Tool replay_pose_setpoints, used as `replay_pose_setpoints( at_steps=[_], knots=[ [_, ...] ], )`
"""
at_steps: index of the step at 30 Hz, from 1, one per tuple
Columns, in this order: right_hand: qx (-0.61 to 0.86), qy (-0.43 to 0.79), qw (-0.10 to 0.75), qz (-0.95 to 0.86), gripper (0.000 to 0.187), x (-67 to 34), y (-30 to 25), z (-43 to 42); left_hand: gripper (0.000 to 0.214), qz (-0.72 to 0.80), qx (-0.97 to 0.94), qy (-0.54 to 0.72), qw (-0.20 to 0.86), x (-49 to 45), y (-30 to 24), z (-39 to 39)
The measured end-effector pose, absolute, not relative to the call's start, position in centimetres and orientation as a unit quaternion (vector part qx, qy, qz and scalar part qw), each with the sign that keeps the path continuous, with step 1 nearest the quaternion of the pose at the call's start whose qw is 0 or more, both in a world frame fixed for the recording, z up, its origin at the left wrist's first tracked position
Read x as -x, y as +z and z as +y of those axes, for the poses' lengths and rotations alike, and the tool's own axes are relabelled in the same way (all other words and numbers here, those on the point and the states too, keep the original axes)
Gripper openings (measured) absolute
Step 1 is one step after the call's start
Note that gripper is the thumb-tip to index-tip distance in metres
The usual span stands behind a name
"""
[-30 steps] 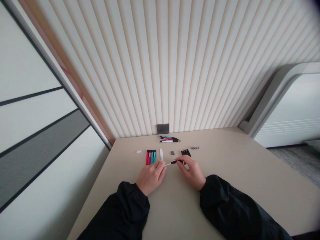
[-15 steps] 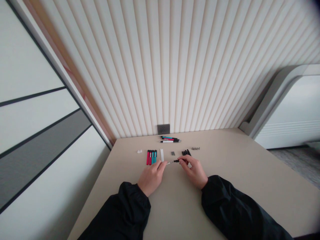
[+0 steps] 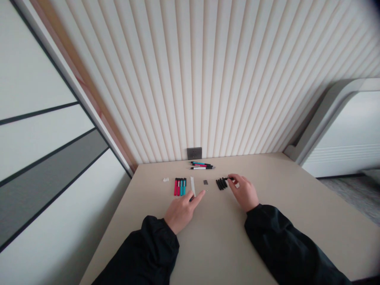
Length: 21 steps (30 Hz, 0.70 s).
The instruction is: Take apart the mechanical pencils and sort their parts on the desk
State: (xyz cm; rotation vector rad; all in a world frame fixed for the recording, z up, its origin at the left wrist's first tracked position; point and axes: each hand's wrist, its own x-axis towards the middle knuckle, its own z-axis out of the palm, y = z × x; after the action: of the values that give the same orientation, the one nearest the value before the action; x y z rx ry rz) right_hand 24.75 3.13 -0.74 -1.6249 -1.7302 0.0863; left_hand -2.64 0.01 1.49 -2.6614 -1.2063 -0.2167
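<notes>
My left hand (image 3: 180, 211) rests low over the table, its index finger stretched toward a tiny pale piece (image 3: 207, 191). A bit of something dark shows between its fingers; most of it is hidden. Just beyond lie white refill tubes (image 3: 192, 183) and pen barrels (image 3: 179, 187) in pink and teal with black ends. My right hand (image 3: 245, 192) pinches a black pen part (image 3: 229, 179) between thumb and fingertips. This part is beside a row of several black pen parts (image 3: 221, 184). Small dark pieces (image 3: 205, 182) sit between the two hands.
Whole pens (image 3: 202, 168) lie at the back of the table (image 3: 213, 245), below a dark wall socket (image 3: 194, 153). Small white pieces (image 3: 165, 179) are left of the barrels. A ribbed wall (image 3: 190, 79) borders the back, a white cabinet (image 3: 59, 190) the left.
My right hand has moved right and away from my left hand, to the black parts. The thin white piece between the hands is gone from view. My left index finger has stretched out.
</notes>
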Motion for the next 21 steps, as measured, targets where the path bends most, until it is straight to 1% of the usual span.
replay_pose_setpoints(
  at_steps=[4, 7, 15, 21],
  knots=[
    [0.692, -0.003, 0.276, -0.667, 0.020, -25.82, -1.13, 3.35, 0.060, -0.412, 0.903, -0.062, 0.104, 2.62, 1.51, -0.04],
    [0.705, -0.019, 0.231, -0.670, 0.018, -25.62, -1.11, 3.16, 0.059, -0.414, 0.903, -0.062, 0.100, 2.64, 1.39, 0.00],
    [0.717, 0.055, 0.171, -0.673, 0.019, -25.11, -0.77, 2.64, 0.059, -0.411, 0.906, -0.055, 0.084, 2.63, 1.13, 0.10],
    [0.699, 0.094, 0.176, -0.687, 0.019, -25.19, -0.82, 2.79, 0.059, -0.412, 0.907, -0.047, 0.072, 2.64, 0.98, 0.21]
  ],
)
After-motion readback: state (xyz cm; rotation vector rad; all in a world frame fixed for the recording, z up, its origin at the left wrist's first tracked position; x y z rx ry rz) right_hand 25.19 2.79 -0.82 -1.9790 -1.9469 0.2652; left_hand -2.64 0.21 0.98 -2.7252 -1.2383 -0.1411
